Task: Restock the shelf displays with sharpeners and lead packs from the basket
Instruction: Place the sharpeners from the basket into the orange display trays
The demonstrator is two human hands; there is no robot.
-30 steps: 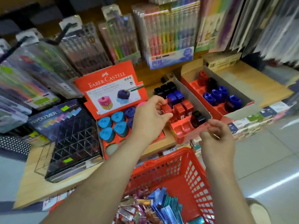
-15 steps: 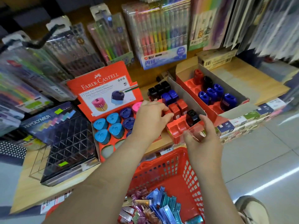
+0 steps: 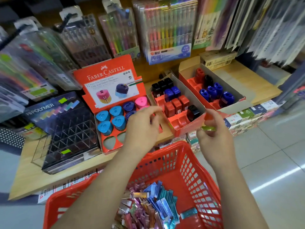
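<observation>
Along shelf front edge: both hands raised over red basket [image 3: 194, 164] of lead packs [image 3: 153, 204], left hand [image 3: 142, 128] loosely curled and empty, right hand [image 3: 212, 136] pinching something small and greenish, seemingly bound for middle sharpener tray [image 3: 179, 113].

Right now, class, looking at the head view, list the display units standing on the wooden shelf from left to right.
Clear Hi-Polymer lead rack → Faber-Castell sharpener display → red tray of black, blue and red block sharpeners → red tray of red, black and blue oval sharpeners.
</observation>
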